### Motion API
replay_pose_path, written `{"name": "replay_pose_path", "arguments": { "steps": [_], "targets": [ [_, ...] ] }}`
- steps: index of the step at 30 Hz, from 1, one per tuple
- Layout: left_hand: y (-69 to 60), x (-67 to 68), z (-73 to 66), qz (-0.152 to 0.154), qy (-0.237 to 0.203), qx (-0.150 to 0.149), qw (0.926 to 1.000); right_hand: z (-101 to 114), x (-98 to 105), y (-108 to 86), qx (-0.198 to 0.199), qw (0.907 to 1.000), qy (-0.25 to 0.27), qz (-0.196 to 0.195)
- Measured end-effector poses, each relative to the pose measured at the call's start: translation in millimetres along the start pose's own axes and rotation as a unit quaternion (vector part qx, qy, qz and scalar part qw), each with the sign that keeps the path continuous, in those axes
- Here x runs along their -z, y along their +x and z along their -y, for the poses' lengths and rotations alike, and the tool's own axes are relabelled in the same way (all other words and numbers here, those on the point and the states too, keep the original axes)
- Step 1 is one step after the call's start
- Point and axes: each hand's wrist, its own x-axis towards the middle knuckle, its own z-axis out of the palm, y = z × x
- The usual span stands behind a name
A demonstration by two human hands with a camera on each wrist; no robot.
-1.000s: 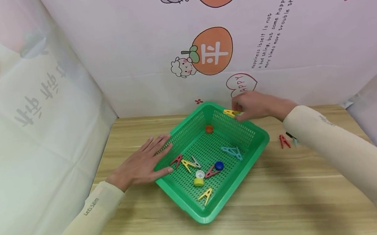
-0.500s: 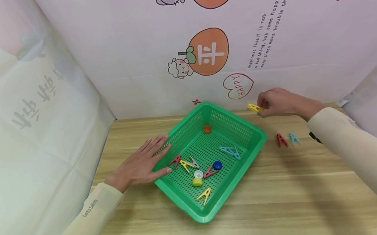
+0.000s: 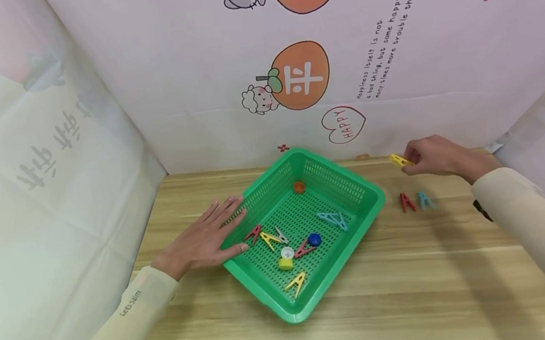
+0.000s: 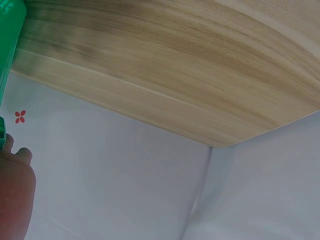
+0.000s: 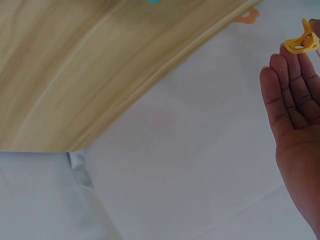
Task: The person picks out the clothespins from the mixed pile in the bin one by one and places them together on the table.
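My right hand (image 3: 433,157) pinches a yellow clothespin (image 3: 399,160) above the table, right of the green basket (image 3: 339,264). In the right wrist view the same yellow clothespin (image 5: 303,42) sits at my fingertips. Just below that hand, a red clothespin (image 3: 408,202) and a light blue clothespin (image 3: 426,200) lie side by side on the wood. My left hand (image 3: 204,239) rests with spread, straight fingers on the basket's left rim. Inside the basket are several clothespins, such as a yellow one (image 3: 296,284), and bottle caps, among them a blue cap (image 3: 315,239) and an orange cap (image 3: 299,187).
The wooden table (image 3: 388,304) ends at a printed wall sheet (image 3: 218,73) at the back. White sheets also hang at the left and right sides. Wood surface extends in front of the basket and to its right.
My right hand has carried the yellow clothespin from above the basket's back right rim to the right, over the table, and lowered a little. My left hand stays on the rim.
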Motion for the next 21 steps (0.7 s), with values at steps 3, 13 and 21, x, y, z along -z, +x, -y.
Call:
{"name": "replay_pose_path", "arguments": {
  "steps": [3, 13, 21],
  "targets": [
    [-0.1, -0.9, 0.2, 0.001, -0.002, 0.001, 1.0000, -10, -5, -7.2, -0.009, 1.0000, 0.000, 0.001],
    [0.6, 1.4, -0.7, 0.003, 0.002, 0.000, 1.0000, -52, -28, -35.2, -0.034, 0.9988, 0.035, 0.002],
    [-0.5, 0.9, -0.6, -0.005, -0.001, -0.003, 1.0000, -80, -53, -52.6, -0.056, 0.9980, 0.027, 0.003]
  ]
}}
